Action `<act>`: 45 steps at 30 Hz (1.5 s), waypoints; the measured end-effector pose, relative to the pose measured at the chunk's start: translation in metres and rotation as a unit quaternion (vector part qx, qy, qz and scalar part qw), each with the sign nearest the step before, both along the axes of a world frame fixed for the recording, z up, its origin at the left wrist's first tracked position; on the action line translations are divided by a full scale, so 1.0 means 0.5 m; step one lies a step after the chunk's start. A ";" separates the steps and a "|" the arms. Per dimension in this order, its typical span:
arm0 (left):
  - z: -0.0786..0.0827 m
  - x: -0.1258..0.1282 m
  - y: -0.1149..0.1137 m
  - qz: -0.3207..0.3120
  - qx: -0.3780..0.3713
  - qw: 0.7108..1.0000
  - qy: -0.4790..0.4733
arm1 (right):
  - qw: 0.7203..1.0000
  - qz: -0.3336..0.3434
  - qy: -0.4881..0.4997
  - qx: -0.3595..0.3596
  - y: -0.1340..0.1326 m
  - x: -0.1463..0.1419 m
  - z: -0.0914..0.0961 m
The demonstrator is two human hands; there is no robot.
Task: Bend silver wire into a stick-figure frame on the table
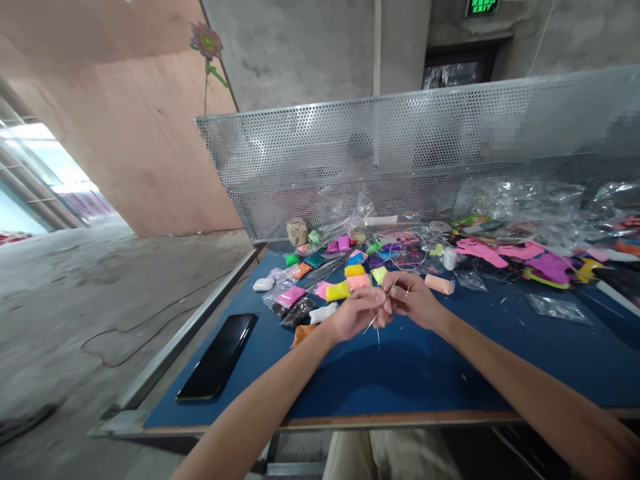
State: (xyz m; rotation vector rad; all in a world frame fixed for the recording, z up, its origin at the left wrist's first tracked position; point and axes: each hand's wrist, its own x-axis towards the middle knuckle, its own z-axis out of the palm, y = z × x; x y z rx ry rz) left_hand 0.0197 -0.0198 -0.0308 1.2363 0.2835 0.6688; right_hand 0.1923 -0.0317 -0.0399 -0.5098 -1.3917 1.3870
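My left hand (356, 312) and my right hand (414, 300) meet above the front middle of the blue tabletop (400, 380). Both have their fingers pinched around a thin wire (379, 339). Two of its ends stick out below the fingers, and a bent part shows by the right fingertips. The rest is hidden in the grip. Just beyond the hands lie small soft packets, among them a yellow packet (339, 291), a salmon-pink packet (359, 283) and a lime packet (379, 275). A peach-coloured packet (440, 284) rests beside my right hand.
A black phone (217, 357) lies at the table's left. Pink sheet pieces (483, 252), a purple piece (550, 268) and clear plastic wrappers (530, 200) pile up on the right. A perforated metal panel (320, 160) borders the back, with a flower on a stem (206, 43) at its left corner.
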 end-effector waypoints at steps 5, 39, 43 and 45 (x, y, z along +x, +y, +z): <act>0.033 -0.014 -0.006 0.115 0.205 0.968 0.092 | 0.995 -0.089 -0.016 0.041 0.001 0.001 0.014; 0.004 -0.010 0.004 0.061 0.143 0.985 0.079 | 0.997 -0.022 -0.037 0.061 -0.008 0.007 0.015; 0.021 -0.007 -0.010 0.264 0.392 0.860 0.192 | 0.980 -0.161 -0.050 0.107 -0.002 0.001 0.011; 0.022 -0.004 -0.014 0.289 0.401 0.848 0.194 | 0.974 -0.193 -0.049 0.112 0.001 -0.002 0.010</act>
